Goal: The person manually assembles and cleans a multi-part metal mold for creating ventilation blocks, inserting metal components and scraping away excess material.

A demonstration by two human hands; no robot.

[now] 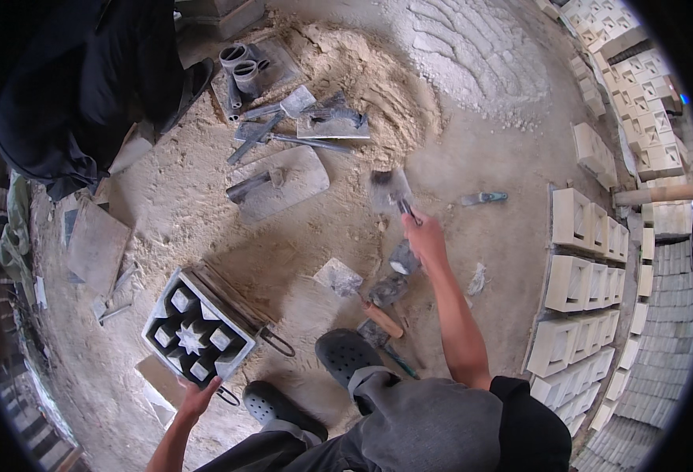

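Note:
My left hand (197, 397) grips the lower edge of a metal block mould (241, 346), which is tilted up off the ground. Its face shows a star-shaped core ringed by several square cores. Out to the right, my right hand (423, 236) is closed around the handle of a scraper (394, 193) with a wide, flat, greyish blade partly dark at one corner. The blade is slightly blurred, over the sandy floor. Below my right hand lie a grey-headed mallet-like tool (401, 259) and a trowel (339, 277) with a pale, dusty blade.
Ahead are a large wooden-handled float (280, 182), several loose metal tools (299, 130), and pale powder heaps (472, 55). A person in dark clothes (87, 94) is at the upper left. Rows of cast pale blocks (578, 283) line the right. A green-handled tool (484, 198) lies nearby.

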